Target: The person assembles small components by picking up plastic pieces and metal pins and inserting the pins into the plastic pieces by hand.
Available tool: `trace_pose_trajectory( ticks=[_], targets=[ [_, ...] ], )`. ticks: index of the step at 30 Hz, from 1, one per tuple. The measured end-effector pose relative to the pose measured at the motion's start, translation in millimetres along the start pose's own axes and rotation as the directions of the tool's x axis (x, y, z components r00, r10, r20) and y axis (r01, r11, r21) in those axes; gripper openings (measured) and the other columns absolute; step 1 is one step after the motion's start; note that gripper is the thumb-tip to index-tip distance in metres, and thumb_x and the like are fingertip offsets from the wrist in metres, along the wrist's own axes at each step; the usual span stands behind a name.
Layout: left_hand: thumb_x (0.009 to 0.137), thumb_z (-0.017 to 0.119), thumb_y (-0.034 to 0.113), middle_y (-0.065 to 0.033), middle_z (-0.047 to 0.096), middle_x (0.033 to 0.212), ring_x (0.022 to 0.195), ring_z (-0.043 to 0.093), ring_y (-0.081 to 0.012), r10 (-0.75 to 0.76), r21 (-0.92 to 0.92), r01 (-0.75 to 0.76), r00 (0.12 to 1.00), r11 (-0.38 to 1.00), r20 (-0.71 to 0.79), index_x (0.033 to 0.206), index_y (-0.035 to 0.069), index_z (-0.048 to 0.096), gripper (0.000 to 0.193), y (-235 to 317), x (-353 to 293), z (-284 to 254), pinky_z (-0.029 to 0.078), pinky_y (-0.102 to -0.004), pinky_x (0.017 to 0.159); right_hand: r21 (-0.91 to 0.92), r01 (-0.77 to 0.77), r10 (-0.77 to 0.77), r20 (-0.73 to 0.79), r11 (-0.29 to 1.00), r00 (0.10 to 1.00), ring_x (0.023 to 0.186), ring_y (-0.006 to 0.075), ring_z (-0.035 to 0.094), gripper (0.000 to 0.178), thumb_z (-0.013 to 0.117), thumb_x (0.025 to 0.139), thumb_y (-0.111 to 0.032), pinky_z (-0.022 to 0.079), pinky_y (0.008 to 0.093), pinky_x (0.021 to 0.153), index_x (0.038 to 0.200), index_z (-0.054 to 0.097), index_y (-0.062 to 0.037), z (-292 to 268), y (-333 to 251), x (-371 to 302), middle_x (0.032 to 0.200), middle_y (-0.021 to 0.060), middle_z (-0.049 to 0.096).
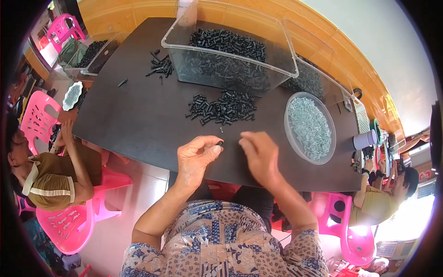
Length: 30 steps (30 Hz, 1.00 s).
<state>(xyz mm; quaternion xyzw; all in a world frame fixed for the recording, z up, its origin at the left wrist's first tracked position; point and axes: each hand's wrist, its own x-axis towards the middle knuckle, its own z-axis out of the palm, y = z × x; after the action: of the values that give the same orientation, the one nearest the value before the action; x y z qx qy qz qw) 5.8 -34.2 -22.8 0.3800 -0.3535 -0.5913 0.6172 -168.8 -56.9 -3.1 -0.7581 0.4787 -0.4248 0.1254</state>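
Observation:
My left hand pinches a small black plastic piece between thumb and fingertips, just above the near edge of the dark table. My right hand hovers beside it with fingers curled together; whether it holds anything is hidden. A loose pile of small black pieces lies on the table just beyond both hands. A round clear bowl of silvery screws sits to the right of my right hand.
A large clear bin of black pieces stands at the back, with a second clear bin behind it. A smaller scatter of black pieces lies far left. People sit on pink chairs at left and right.

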Motion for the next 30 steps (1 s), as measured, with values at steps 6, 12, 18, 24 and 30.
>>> trace_pose_trajectory(
  ticks=[6,12,18,24,30],
  targets=[
    [0.079,0.072,0.002,-0.0064,0.065,0.085,0.074,0.062,-0.0122,0.025,-0.024,-0.024,0.999,0.999,0.046,0.095,-0.003,0.069,0.017,-2.4,-0.9,-4.5,0.049,-0.0226,0.064,-0.042,-0.094,0.094,-0.005,0.995,0.996,0.073,0.0302,0.058,0.01,0.065,0.076,0.0,0.047,0.0371,0.066,0.086,0.066,-0.0008,-4.4,24.6,18.1,0.076,0.0124,0.062],
    [0.08,0.071,0.001,-0.0055,0.063,0.084,0.075,0.062,-0.0118,0.075,0.041,-0.078,0.995,0.996,0.069,0.096,-0.004,0.069,0.017,-3.6,-1.1,-6.5,0.049,-0.0223,0.066,-0.124,0.113,-0.113,0.005,0.986,0.994,0.071,0.0294,0.057,0.012,0.069,0.072,0.0,0.047,0.0383,0.065,0.083,0.065,-0.0021,15.5,28.1,30.3,0.075,0.011,0.061],
    [0.083,0.067,-0.005,-0.0012,0.06,0.089,0.081,0.057,-0.0073,0.064,0.016,-0.066,0.989,0.998,0.13,0.099,-0.003,0.068,0.016,-5.1,-0.9,-9.8,0.047,-0.0192,0.072,-0.256,0.253,-0.251,0.041,0.933,0.967,0.073,0.0285,0.053,0.017,0.072,0.067,-0.002,0.044,0.038,0.061,0.082,0.063,-0.005,34.9,27.9,35.5,0.076,0.0097,0.055],
    [0.084,0.067,-0.003,0.0002,0.059,0.088,0.077,0.054,-0.0049,0.054,0.025,-0.057,0.991,0.998,0.123,0.099,-0.002,0.068,0.016,-6.0,-1.9,-10.0,0.043,-0.0172,0.066,-0.273,0.334,-0.326,0.076,0.902,0.942,0.071,0.0284,0.052,0.017,0.071,0.068,-0.001,0.043,0.0393,0.06,0.08,0.059,-0.0039,36.0,29.6,37.9,0.075,0.0097,0.054],
    [0.084,0.067,-0.003,-0.0001,0.06,0.09,0.079,0.056,-0.0058,0.021,0.002,-0.021,0.994,1.0,0.11,0.099,-0.002,0.068,0.016,-5.8,-2.6,-8.8,0.046,-0.0174,0.069,-0.085,0.142,-0.137,0.064,0.986,0.989,0.07,0.0283,0.056,0.015,0.067,0.072,0.003,0.045,0.0367,0.062,0.083,0.059,-0.002,13.0,7.9,27.9,0.077,0.0107,0.059]
  ],
)
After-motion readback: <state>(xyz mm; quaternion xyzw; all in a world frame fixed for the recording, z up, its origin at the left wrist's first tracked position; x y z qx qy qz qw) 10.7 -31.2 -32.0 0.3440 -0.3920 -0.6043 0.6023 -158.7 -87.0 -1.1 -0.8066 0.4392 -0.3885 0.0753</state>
